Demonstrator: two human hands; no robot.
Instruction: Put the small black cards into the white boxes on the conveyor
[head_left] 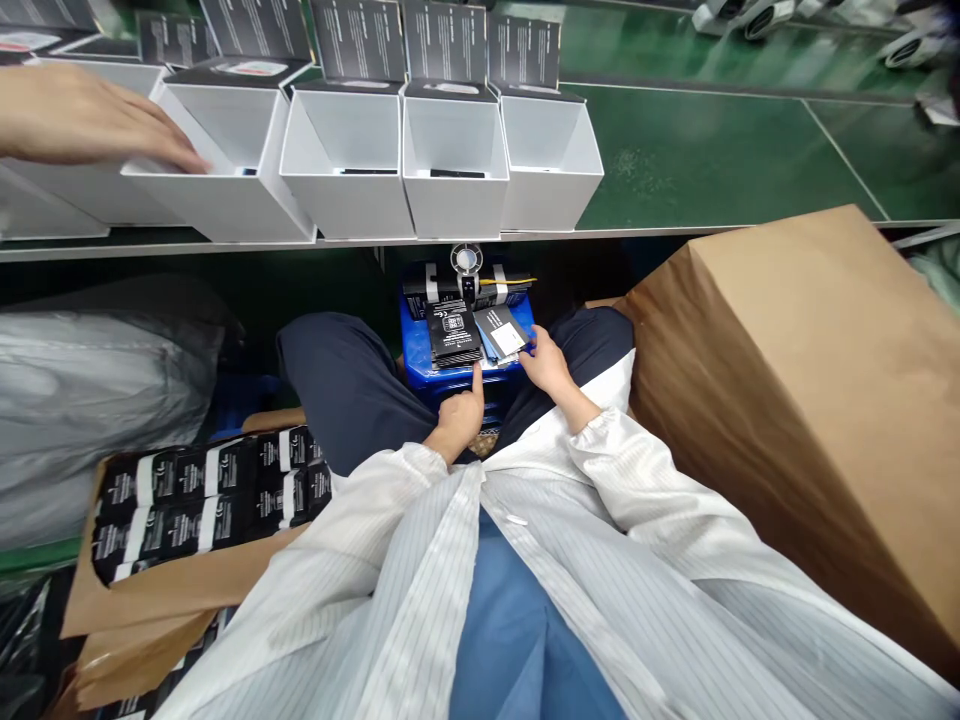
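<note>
On a blue stool-like box between my knees [421, 372] lie a stack of black printed booklets [453, 335] and a small pile of grey and white cards [501, 330]. My left hand [459, 415] has its index finger stretched out to the front edge of the black stack, the other fingers curled under. At the right edge of the card pile is my right hand [549, 365], its fingertips apart and touching the cards. Behind the stacks stand banded black bundles [504, 292] and a small round silver-rimmed device [466, 262]. A yellow strip lies beside it.
Open white boxes [457, 208] with dark lids line the green bench [675, 150]. Another person's hand [112, 120] reaches over the boxes at left. An open carton [187, 565] of banded black packs stands left; a large brown carton [817, 400] stands right.
</note>
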